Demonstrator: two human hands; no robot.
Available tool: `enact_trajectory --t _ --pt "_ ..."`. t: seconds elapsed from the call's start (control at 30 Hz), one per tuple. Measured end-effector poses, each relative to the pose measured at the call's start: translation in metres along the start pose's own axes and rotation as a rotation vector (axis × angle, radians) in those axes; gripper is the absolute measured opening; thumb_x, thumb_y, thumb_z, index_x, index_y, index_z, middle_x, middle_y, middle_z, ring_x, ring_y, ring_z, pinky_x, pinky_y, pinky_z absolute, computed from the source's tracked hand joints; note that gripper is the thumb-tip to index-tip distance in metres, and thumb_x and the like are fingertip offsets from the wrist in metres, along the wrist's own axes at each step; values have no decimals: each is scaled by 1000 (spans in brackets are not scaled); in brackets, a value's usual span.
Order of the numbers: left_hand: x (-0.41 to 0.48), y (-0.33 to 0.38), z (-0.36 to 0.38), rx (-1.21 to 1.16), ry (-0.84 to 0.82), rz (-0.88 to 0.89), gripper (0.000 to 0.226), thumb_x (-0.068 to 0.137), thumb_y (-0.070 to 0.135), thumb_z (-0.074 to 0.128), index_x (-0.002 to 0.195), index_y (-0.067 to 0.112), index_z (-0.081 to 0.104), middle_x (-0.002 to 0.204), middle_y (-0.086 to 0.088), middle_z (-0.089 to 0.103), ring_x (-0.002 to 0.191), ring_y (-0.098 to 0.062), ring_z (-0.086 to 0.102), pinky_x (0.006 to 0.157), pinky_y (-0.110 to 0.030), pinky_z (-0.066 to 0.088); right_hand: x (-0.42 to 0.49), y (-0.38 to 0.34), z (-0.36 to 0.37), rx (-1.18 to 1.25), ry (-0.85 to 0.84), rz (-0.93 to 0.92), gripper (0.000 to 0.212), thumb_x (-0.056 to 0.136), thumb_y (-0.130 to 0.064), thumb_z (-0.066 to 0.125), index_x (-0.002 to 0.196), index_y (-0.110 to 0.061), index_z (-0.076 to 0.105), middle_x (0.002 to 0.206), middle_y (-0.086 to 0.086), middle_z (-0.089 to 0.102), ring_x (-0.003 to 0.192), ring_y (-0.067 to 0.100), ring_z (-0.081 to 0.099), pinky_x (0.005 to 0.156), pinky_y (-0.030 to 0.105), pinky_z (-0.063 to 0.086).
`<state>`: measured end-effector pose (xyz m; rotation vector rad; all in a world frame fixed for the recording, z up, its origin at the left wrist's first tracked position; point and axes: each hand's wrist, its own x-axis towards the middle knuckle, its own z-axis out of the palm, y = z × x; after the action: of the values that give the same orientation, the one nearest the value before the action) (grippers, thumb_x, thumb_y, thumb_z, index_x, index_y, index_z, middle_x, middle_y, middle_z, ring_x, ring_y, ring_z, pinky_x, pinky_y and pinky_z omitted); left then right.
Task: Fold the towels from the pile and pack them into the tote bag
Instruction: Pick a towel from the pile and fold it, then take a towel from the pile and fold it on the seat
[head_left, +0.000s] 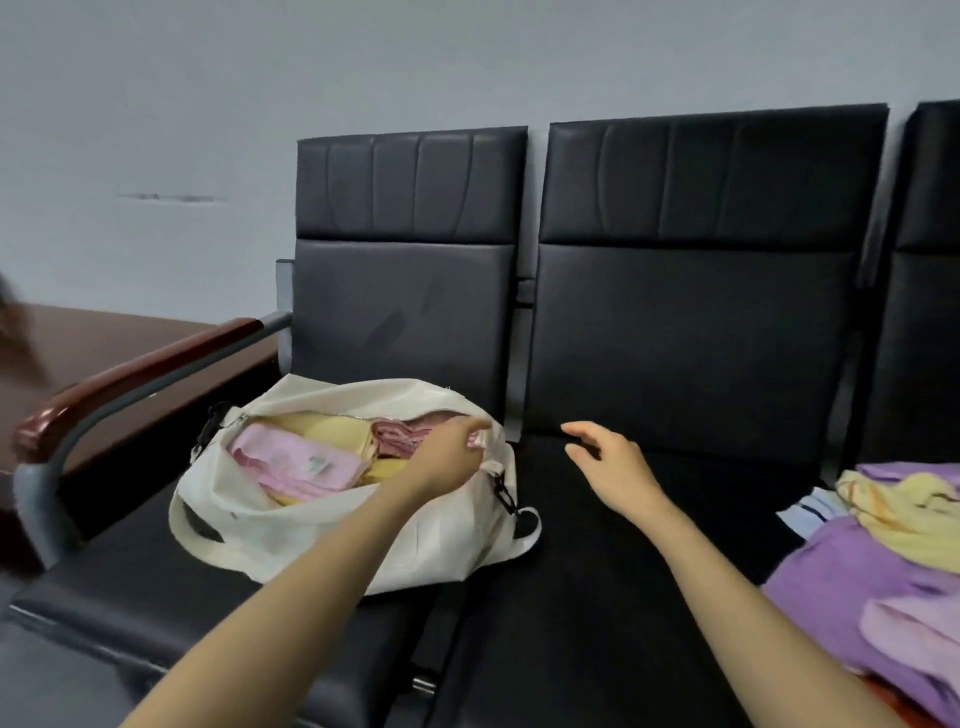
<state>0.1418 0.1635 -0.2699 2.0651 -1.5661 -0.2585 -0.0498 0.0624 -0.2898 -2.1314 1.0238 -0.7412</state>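
Roughly midway, I judge: folded towels (296, 462) fill the tote bag (311, 540), my left hand (452, 447) pinching its rim, right hand (610, 460) loosely spread above the seat (623, 597), the pile (883, 561) yet unfolded.

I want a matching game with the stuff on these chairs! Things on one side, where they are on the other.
Things:
1 tote bag
2 pink towel
3 purple towel
4 right hand

Places:
a in the pile on the right
b open above the middle seat
c on the left seat
d inside the bag

Pairs: 1-c, 2-d, 3-a, 4-b
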Motion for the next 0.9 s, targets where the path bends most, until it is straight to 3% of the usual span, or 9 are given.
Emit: enact_trajectory --t 0.1,0.23,0.5,0.63,0.73,0.8,0.9 --pt "-6 60 33 -13 -74 89 46 91 8 51 137 13 50 142 -4 49 130 -20 45 102 -20 30 -41 23 -56 -23 104 54 31 97 -22 54 128 -23 58 131 -5 57 126 14 49 98 25 38" --pt "-15 132 89 -55 -196 239 40 95 14 52 135 16 51 143 -3 46 128 -18 46 96 -17 34 -93 71 -121 -150 221 159 26 95 -18 57 120 -17 63 125 3 61 116 19 55 89 23 37" --pt "-37 243 195 -167 -450 374 45 92 13 52 137 15 49 142 -7 45 128 -21 45 101 -26 36 -166 170 -214 -439 280 403 33 90 -21 63 121 -12 63 130 10 58 122 29 48 103 36 38" --pt "-42 274 233 -225 -508 395 49 94 13 51 142 12 42 145 -7 43 133 -21 39 103 -22 30 -182 204 -236 -539 220 601 46 95 -29 54 138 -16 46 141 13 46 132 32 38 106 36 35" --pt "-39 294 259 -254 -486 407 51 94 13 48 144 12 39 146 -6 42 134 -21 39 105 -23 30 -185 216 -245 -537 275 667 50 98 -25 45 147 -21 32 153 14 27 141 32 22 113 37 26" --pt "-33 309 275 -237 -462 424 51 96 13 44 146 11 35 149 -6 39 135 -22 38 108 -26 29 -188 225 -248 -467 350 700 57 98 -16 44 151 -21 22 155 15 21 140 34 22 111 39 26" --pt "-22 335 293 -244 -436 446 51 100 14 38 149 12 29 141 -11 49 126 -26 47 100 -29 35 -194 239 -248 -392 428 749 63 96 -10 42 153 -18 15 154 14 25 136 35 30 105 40 32"
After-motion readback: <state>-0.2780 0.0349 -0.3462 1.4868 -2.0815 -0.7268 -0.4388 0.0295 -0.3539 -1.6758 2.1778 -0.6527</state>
